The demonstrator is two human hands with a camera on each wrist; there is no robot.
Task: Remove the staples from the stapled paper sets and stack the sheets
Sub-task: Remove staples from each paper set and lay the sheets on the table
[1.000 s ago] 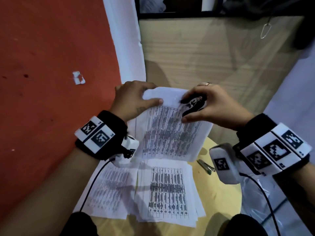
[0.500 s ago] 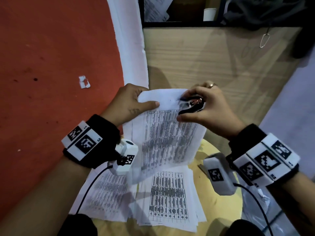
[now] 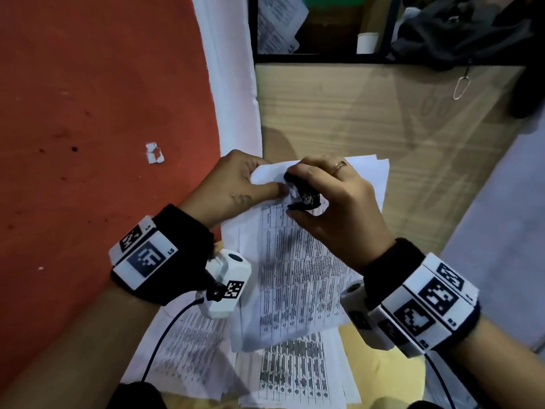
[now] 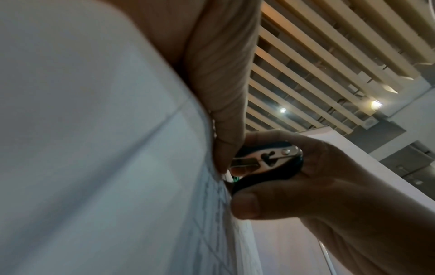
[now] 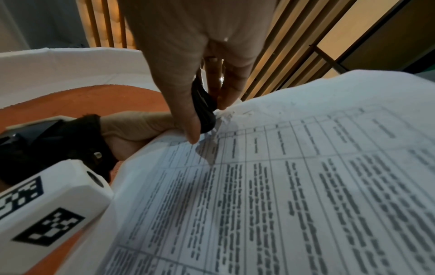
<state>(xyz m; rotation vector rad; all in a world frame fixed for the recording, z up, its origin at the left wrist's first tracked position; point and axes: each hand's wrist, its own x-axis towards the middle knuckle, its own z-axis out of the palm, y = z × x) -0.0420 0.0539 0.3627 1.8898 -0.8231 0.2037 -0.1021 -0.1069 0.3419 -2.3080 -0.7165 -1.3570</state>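
I hold a stapled set of printed sheets point(image 3: 298, 261) tilted up above the table. My left hand point(image 3: 236, 187) pinches its top left corner, thumb on the front. My right hand point(image 3: 330, 208) grips a black staple remover point(image 3: 305, 196) whose metal claws point(image 4: 256, 161) sit at that same corner, right beside my left thumb point(image 4: 226, 130). The paper corner point(image 5: 221, 121) looks crumpled under the tool point(image 5: 203, 108). The staple itself is hidden. Loose printed sheets point(image 3: 298, 376) lie in overlapping piles on the round yellow table point(image 3: 383, 370) below.
A red floor point(image 3: 88, 113) with a scrap of torn paper point(image 3: 154, 153) lies to the left. A wooden panel point(image 3: 368, 119) stands behind the held set, with a shelf holding papers point(image 3: 277, 22), a white cup point(image 3: 367, 42) and dark cloth point(image 3: 460, 33) above it.
My right hand with the staple remover has slid left along the top edge to the corner by my left thumb. The held set has tilted and more of the shelf shows.
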